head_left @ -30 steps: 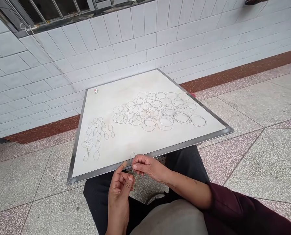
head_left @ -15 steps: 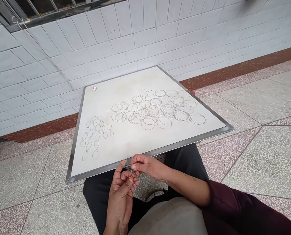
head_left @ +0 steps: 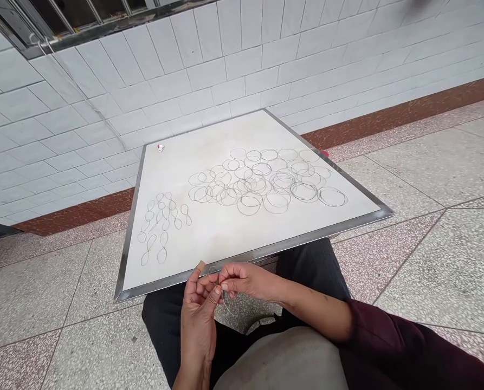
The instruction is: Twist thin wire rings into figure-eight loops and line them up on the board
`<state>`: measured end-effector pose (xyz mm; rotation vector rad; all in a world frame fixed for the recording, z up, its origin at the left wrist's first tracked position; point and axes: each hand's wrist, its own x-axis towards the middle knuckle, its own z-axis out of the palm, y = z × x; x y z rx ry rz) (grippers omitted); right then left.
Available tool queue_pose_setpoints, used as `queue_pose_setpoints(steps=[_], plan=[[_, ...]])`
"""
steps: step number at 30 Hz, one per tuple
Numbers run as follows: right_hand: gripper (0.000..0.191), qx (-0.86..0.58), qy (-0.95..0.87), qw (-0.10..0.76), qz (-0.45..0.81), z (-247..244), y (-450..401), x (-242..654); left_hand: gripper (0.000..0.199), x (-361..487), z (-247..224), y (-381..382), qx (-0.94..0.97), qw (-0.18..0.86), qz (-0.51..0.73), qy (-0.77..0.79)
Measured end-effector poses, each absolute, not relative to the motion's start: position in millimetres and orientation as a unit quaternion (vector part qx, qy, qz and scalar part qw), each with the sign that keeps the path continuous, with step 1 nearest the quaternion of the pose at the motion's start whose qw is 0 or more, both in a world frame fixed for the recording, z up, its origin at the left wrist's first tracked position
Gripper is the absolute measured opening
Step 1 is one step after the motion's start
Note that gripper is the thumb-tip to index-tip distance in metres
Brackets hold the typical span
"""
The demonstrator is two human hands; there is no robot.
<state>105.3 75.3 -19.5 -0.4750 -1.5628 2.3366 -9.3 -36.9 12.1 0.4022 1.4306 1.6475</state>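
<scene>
A thin wire loop [head_left: 231,309] is pinched at its middle between my two hands, just off the table's near edge. One end of it curves up above my fingers and the other hangs below them. My left hand [head_left: 201,303] grips it with thumb and fingertips, the index finger raised. Beside it, my right hand [head_left: 245,279] pinches the same wire, its fingertips nearly touching the left thumb. Several wire pieces twisted into figure-eights [head_left: 162,248] lie on the table's left. Many round wire rings [head_left: 250,204] overlap across its middle and right.
The white table [head_left: 209,238] has a metal rim and stands against a tiled wall [head_left: 209,76]. A small white and red object [head_left: 161,148] sits near its far left corner. My knees are under the near edge, above a speckled floor [head_left: 420,281].
My hands have drawn closer together at the wire's middle. The lower end of the loop now hangs free beneath my fingers. The view has shifted slightly.
</scene>
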Motion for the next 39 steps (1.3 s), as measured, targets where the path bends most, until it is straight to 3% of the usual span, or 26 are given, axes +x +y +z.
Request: queue_pose_setpoints(steps=[21, 39], plan=[[0.037, -0.18, -0.372, 0.1, 0.905, -14, 69, 108, 0.061, -13, 8, -41, 0.133, 0.487, 0.7, 0.505], [0.032, -0.196, -0.375, 0.114, 0.899, -1, 67, 111, 0.061, -13, 12, -41, 0.221, 0.463, 0.663, 0.545]])
